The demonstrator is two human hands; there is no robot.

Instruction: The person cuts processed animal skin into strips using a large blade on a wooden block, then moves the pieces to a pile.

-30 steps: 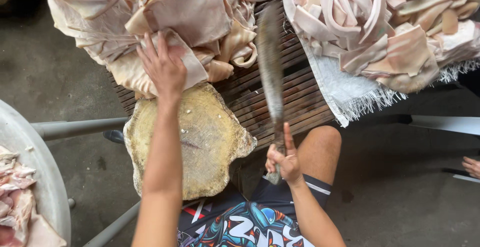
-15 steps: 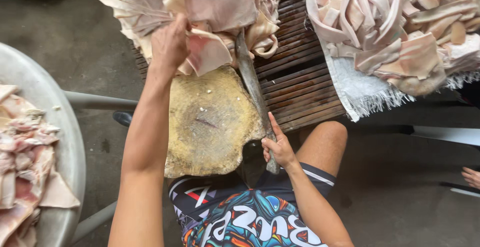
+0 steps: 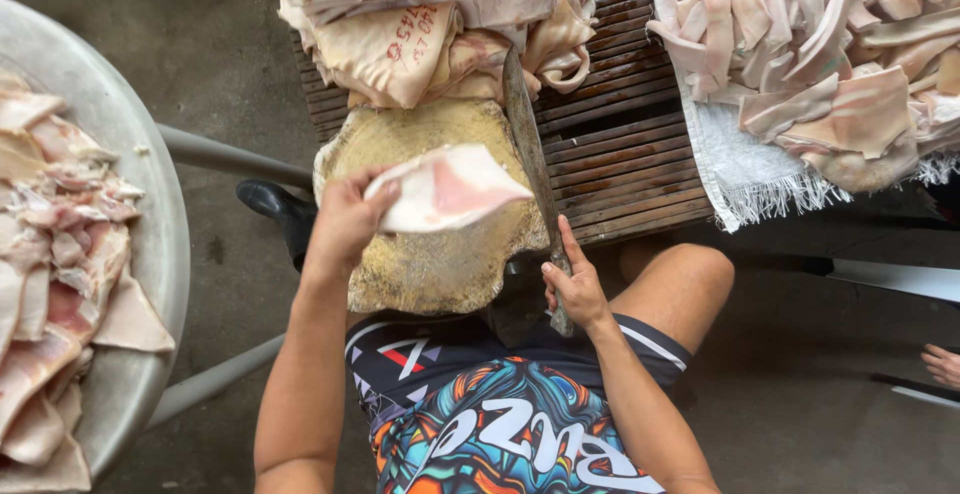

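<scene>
Head view: left hand (image 3: 345,222) lifts a pale pink, floppy slab of raw pork skin and fat (image 3: 445,190); right hand (image 3: 572,289) is closed round the handle of a long steel cleaver (image 3: 528,159).

I see the slab pinched by its left edge above the round, scarred wooden chopping block (image 3: 430,214), the free end drooping. I'd judge it soft, greasy and slippery: grip a thick edge with the whole fist. The blade lies flat across the dark slatted wooden bench (image 3: 625,164).
</scene>
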